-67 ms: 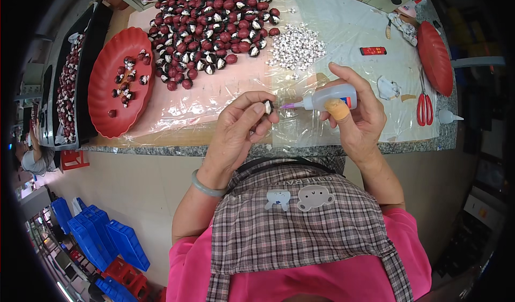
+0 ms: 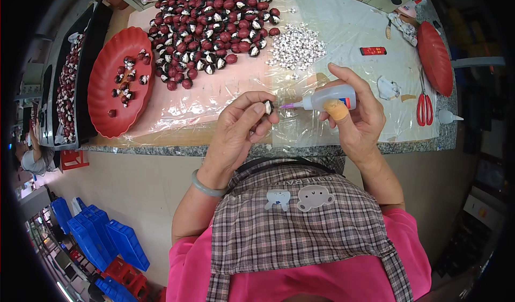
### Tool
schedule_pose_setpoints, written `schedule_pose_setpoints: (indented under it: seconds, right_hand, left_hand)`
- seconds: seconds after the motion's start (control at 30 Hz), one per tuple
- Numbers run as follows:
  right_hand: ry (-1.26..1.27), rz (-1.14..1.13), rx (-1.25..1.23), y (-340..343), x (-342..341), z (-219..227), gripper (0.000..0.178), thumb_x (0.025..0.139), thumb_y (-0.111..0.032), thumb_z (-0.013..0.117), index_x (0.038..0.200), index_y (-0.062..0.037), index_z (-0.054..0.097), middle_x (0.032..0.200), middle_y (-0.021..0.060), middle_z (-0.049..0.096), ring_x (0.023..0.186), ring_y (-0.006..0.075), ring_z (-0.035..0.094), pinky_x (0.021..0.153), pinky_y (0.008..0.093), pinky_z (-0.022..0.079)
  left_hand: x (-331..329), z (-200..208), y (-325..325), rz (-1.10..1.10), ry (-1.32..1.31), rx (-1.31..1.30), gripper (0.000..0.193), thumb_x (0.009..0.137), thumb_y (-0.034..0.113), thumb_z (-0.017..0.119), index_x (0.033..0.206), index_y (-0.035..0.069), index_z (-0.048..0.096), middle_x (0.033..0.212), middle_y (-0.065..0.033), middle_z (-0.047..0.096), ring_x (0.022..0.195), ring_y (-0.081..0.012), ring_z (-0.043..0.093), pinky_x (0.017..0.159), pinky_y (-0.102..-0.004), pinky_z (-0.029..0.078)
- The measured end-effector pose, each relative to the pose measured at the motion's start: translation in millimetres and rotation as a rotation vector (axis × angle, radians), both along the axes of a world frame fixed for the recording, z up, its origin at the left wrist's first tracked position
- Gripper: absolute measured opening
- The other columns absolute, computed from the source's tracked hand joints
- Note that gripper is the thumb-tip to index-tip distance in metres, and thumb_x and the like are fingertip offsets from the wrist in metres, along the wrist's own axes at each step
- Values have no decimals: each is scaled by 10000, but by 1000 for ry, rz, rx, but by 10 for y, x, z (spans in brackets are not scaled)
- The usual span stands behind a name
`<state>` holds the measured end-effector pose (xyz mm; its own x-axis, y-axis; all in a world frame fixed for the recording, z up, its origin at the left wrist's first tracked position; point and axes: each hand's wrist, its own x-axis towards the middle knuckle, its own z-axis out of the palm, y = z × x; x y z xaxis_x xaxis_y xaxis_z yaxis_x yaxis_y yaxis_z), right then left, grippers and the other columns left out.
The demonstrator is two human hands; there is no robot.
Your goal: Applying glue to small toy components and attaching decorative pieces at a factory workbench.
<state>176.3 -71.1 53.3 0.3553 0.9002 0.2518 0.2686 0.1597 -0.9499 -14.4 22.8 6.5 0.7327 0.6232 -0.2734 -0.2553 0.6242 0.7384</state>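
Observation:
Between thumb and fingertips, my left hand pinches a small black-and-white piece, much like those in the heap. My right hand grips a translucent squeeze bottle on its side, its thin purple nozzle pointing left at the piece. The tip is very close to the piece; I cannot tell whether they touch. A tan covering wraps my right thumb. Beyond my hands lies a large heap of dark red, black and white rounded pieces. Right of it is a pile of tiny white bits.
At the left, a red scalloped tray carries several finished-looking pieces. On the right are red-handled scissors, a red box cutter-like item, a crumpled white scrap and another red tray. Blue crates stand on the floor.

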Motion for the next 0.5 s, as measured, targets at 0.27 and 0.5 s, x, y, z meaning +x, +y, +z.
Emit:
schedule_pose_setpoints:
  seconds: [0.27,0.5]
  right_hand:
    - [-16,-13,-34,-1,-19,-13,401,838,-38,641,1224,19,550,898,118,641,742,137,642,642,246,525]
    - [-175,-41,-31,-1,-33,-32,428,800,-116,704,1191,3,574,956,145,660,819,198,666,687,279,530]
  left_hand:
    - [-1,-9,-12,-2,7,-7,218,959,135,488,1118,5,560,835,-67,621,584,-33,371,485,-161,267]
    - [-2,-30,-15,-6,16,-6,215,958,135,490,1112,5,563,829,-65,623,586,-34,379,486,-161,270]
